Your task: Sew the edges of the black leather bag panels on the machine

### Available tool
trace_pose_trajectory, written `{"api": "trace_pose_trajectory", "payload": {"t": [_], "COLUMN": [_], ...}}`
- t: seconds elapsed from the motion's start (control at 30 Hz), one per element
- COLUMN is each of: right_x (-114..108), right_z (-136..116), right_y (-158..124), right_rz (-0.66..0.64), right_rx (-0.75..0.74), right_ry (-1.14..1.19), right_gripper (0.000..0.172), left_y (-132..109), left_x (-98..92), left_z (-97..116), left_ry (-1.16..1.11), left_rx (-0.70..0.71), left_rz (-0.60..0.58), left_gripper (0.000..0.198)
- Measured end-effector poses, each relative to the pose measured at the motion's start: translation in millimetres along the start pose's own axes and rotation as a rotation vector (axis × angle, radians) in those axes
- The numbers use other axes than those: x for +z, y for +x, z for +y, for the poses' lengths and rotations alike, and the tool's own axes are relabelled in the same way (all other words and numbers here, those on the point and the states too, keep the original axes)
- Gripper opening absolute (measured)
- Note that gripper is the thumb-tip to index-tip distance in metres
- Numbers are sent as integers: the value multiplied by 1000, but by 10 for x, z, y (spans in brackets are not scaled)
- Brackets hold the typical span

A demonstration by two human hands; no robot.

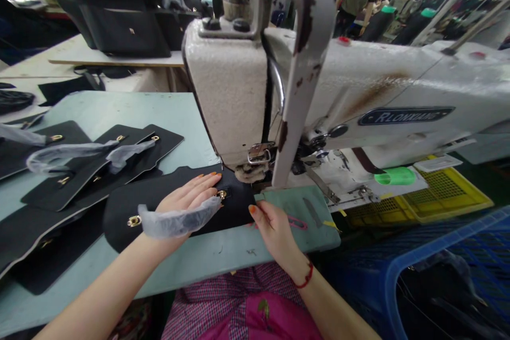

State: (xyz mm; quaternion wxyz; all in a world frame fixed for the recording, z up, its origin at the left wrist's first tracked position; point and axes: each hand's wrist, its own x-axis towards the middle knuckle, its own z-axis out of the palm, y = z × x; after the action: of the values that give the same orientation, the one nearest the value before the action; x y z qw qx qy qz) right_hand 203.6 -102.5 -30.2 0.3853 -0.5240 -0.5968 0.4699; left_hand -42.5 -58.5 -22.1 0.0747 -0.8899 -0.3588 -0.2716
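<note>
My left hand (190, 195) lies flat with fingers stretched out on a black leather panel (131, 204) that reaches under the sewing machine's (311, 90) presser foot (255, 162). A strap wrapped in clear film (179, 220), held by gold clasps, crosses the panel below that hand. My right hand (273, 228) rests at the panel's right edge near the needle, fingers curled and pinching the leather edge. The needle area itself is partly hidden by the machine's guard arm.
Several more black panels with gold clasps and wrapped straps (79, 162) lie stacked at the left of the pale green table (131, 111). Finished black bags (123, 32) stand behind. A yellow tray (438, 196) and a blue crate (438, 271) sit at the right. People work in the background.
</note>
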Motion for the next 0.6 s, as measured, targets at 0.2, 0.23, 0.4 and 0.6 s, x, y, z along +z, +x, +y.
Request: {"api": "trace_pose_trajectory", "payload": {"t": [0.2,0.23,0.4,0.6], "right_x": [27,37,62,53], "right_z": [163,165,133,15], "right_y": [-167,-166,-123,-21], "right_rz": [-4,-2,-6,-56], "right_rx": [-11,-12,52,124], "right_ry": [-11,2,101,250], "right_gripper": [41,42,45,49], "left_y": [18,34,101,249], "left_x": [-47,-63,-111,-124], "left_z": [-19,-15,-35,-195], "left_ry": [26,30,-7,-75], "left_rx": [26,35,-25,-99], "left_rz": [-79,-70,-129,-147], "left_gripper": [21,21,26,44]}}
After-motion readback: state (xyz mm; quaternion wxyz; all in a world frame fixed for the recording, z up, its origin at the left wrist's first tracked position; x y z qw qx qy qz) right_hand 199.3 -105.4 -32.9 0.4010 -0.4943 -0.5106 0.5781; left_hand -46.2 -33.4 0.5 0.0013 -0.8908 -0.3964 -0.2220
